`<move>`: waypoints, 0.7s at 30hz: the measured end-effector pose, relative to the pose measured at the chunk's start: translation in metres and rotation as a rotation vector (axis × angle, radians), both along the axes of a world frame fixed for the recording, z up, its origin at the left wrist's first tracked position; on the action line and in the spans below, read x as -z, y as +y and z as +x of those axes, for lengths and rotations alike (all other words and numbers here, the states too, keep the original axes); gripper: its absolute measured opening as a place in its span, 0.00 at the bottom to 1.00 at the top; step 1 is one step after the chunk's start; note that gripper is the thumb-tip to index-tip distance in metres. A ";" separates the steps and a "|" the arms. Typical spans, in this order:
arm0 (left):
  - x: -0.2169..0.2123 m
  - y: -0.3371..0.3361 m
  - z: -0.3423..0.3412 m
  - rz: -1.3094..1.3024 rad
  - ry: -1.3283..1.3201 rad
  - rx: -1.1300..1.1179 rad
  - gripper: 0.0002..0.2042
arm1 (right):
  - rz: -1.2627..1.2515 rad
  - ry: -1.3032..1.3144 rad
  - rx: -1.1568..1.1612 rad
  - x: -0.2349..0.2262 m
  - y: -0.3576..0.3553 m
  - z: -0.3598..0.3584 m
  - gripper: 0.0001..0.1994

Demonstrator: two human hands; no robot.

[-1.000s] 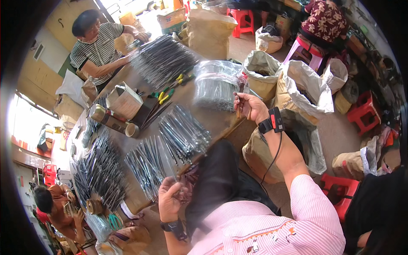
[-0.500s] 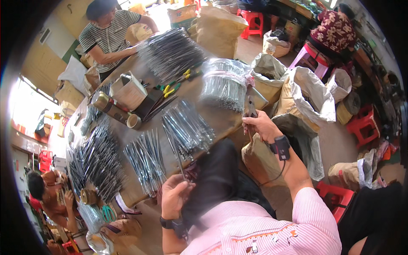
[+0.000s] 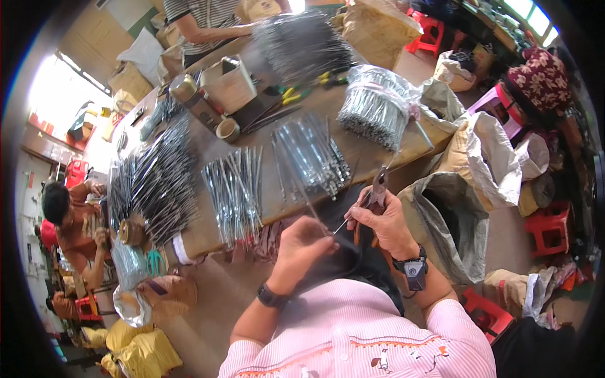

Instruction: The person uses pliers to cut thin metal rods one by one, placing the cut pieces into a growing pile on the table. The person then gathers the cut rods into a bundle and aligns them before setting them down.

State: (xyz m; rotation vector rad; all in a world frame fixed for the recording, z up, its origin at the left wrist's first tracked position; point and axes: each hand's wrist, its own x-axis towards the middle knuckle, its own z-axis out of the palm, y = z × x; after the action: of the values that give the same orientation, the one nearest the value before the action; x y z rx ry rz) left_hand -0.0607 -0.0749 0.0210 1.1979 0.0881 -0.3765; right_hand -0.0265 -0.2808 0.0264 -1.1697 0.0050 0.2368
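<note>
My left hand point(image 3: 301, 247), slightly blurred, pinches a thin metal rod point(image 3: 309, 205) that slants up toward the table. Pliers with a grey head point(image 3: 379, 181) are gripped in my right hand point(image 3: 387, 228), jaws pointing up. Between the two hands shows a short shiny length of thin metal point(image 3: 341, 227), its far end at my right fingers; whether it is the same rod I cannot tell. Just beyond, on the table point(image 3: 265, 222), lie two loose bundles of silvery rods, one on the left point(image 3: 233, 195) and one in the middle point(image 3: 310, 157).
A plastic-wrapped rod bundle point(image 3: 375, 110) stands at the table's right edge. Dark rods point(image 3: 161, 179) lie piled on the left. A box point(image 3: 228, 85), a tape roll point(image 3: 227, 130) and yellow-handled pliers point(image 3: 293, 96) sit farther back. Open sacks point(image 3: 447, 220) stand at my right. Other people work around.
My left hand has moved right and up with a rod, close to my right hand. The right hand, still with the pliers, has come lower in view. The whole view has shifted.
</note>
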 end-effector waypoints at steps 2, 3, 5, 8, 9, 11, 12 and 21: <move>-0.002 -0.002 0.002 0.029 -0.047 -0.007 0.07 | 0.020 -0.016 0.036 0.000 0.005 -0.005 0.09; -0.003 -0.002 0.002 0.016 -0.045 -0.018 0.07 | 0.032 -0.022 0.059 0.000 0.007 -0.006 0.09; -0.005 -0.004 0.002 -0.015 -0.040 -0.032 0.07 | 0.012 -0.043 0.075 0.001 0.008 -0.008 0.08; -0.007 -0.006 0.002 0.003 -0.083 -0.033 0.06 | -0.019 -0.036 0.028 0.002 0.003 -0.012 0.09; -0.007 -0.007 0.003 0.009 -0.093 -0.029 0.06 | -0.041 -0.049 0.022 0.004 0.004 -0.013 0.09; -0.007 -0.009 0.004 0.012 -0.101 -0.017 0.06 | -0.082 -0.057 0.014 0.007 0.006 -0.014 0.09; -0.007 -0.010 0.005 0.014 -0.105 -0.010 0.06 | -0.091 -0.087 0.004 0.009 0.008 -0.016 0.09; 0.003 -0.002 0.005 0.185 -0.018 0.047 0.08 | 0.016 -0.115 0.281 -0.002 -0.003 0.002 0.12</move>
State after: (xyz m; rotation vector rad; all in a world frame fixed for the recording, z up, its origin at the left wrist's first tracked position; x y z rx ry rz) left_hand -0.0555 -0.0772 0.0182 1.3878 0.0802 -0.4052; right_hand -0.0240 -0.2836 0.0286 -1.1510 0.0660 -0.0779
